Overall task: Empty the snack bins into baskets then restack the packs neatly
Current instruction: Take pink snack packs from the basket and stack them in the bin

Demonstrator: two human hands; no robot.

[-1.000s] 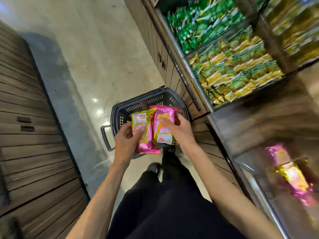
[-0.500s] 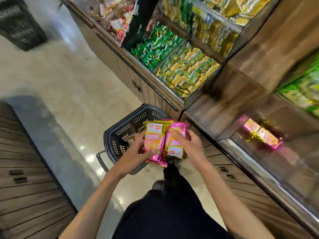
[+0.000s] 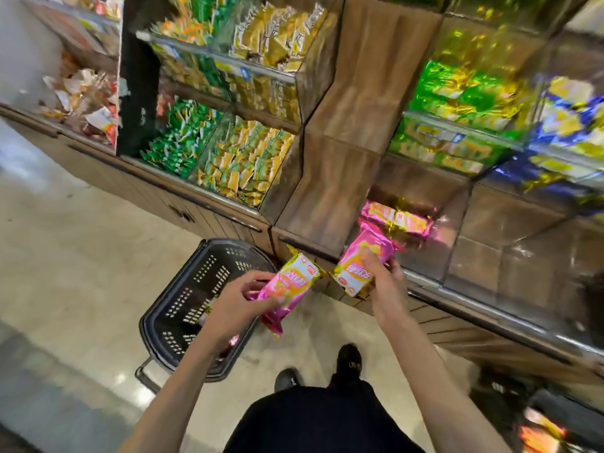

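My left hand grips a pink and yellow snack pack above the right rim of the black basket on the floor. My right hand grips a second pink snack pack, held up at the front edge of the clear-fronted snack bin. Inside that bin lies a pink pack with gold ends. A few packs show in the basket under my left wrist.
Shelf bins of green, yellow and blue snack packs fill the wall above and to both sides. A wooden divider stands left of the pink bin. Another basket with packs sits at bottom right. Tiled floor lies to the left.
Both hands rose from over the basket and parted; the right hand carried its pack up to the bin's front. My view swung up toward the shelves.
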